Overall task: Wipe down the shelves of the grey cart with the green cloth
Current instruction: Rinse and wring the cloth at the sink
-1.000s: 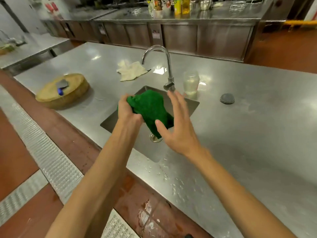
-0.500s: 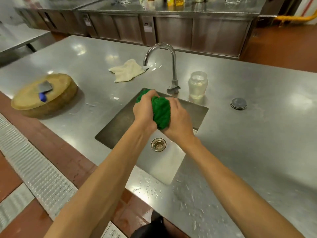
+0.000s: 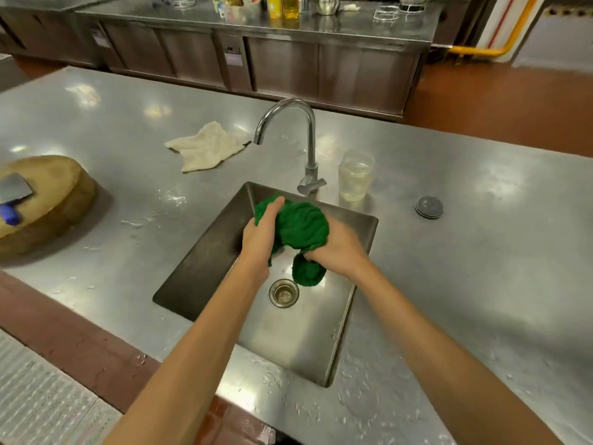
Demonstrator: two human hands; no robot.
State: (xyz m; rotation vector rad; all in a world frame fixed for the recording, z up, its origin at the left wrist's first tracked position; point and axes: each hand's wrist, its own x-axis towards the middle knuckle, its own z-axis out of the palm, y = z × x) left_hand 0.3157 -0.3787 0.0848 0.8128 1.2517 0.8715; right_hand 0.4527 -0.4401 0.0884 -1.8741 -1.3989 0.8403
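Both hands hold the green cloth [image 3: 296,228] over the sink [image 3: 365,226]. The left hand [image 3: 261,237] wraps one side. The right hand [image 3: 338,248] squeezes the other, near the tap [image 3: 300,136].

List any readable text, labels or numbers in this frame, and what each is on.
Nothing here can be read.
cabinet panel on the back counter's front: markings too blurred to read.
second panel, further left: too blurred to read.
bottles on the back counter: labels too small to read.
clear jar: no label visible.
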